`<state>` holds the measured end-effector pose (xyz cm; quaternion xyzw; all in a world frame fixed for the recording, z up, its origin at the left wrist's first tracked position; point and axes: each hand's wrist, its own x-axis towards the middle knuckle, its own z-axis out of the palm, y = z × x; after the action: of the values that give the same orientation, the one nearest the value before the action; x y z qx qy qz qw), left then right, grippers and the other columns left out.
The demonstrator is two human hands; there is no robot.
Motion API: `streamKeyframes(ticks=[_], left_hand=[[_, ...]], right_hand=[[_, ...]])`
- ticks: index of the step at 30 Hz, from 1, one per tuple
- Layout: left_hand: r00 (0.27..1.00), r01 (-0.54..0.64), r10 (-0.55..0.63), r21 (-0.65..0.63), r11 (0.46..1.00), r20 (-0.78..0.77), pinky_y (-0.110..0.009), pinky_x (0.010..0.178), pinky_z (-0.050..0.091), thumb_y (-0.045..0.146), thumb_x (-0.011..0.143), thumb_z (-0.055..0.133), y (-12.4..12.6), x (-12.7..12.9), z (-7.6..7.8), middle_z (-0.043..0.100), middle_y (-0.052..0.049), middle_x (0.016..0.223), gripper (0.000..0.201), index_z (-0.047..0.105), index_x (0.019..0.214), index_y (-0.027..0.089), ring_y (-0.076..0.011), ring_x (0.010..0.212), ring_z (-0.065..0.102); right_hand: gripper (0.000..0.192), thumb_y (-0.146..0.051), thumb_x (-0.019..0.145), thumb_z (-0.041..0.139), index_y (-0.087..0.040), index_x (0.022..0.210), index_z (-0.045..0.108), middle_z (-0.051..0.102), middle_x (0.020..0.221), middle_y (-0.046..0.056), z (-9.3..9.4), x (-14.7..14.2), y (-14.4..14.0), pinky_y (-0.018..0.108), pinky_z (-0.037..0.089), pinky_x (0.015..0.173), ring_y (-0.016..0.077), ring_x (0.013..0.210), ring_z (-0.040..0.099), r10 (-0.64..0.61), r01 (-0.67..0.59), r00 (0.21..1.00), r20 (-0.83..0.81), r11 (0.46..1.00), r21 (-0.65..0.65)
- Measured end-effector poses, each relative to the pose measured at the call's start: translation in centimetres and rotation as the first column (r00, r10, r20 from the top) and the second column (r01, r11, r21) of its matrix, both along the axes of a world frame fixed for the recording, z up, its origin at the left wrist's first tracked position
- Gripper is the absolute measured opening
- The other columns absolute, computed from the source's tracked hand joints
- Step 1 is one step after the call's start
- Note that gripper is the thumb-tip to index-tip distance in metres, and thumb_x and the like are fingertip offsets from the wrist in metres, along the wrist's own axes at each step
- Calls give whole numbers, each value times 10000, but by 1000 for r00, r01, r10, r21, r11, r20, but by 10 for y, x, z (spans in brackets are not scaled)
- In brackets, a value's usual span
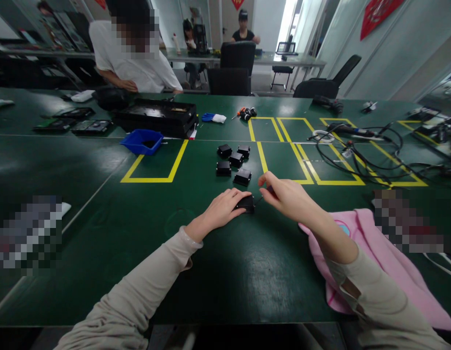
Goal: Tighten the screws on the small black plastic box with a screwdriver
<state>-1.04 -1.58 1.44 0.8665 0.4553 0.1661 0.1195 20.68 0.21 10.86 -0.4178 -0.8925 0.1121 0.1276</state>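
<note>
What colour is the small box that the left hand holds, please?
The small box is black, shown in the head view.

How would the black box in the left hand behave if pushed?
Box: probably stiff, as its visible edges look straight, with no bending at the left hand. Unlikely to roll or tip: it's low, blocky and lies flat. Might slide if let go, since the table looks smooth and shiny.

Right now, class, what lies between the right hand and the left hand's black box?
In the head view, a thin dark tool, held in the right hand.
</note>
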Motion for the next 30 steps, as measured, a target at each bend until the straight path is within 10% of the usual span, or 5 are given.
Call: streamKeyframes(ticks=[30], left_hand=[[1000, 4, -4, 6, 1000, 9, -370, 920, 456, 363, 947, 523, 0, 0, 0, 517, -64, 1204, 449, 384, 1364, 274, -225, 1077, 519]], right_hand=[[180, -339, 940, 381, -207, 1010, 482, 592, 697, -1, 2, 2, 0, 253, 274, 569, 144, 603, 517, 26, -26, 1000, 16, 1000, 7]])
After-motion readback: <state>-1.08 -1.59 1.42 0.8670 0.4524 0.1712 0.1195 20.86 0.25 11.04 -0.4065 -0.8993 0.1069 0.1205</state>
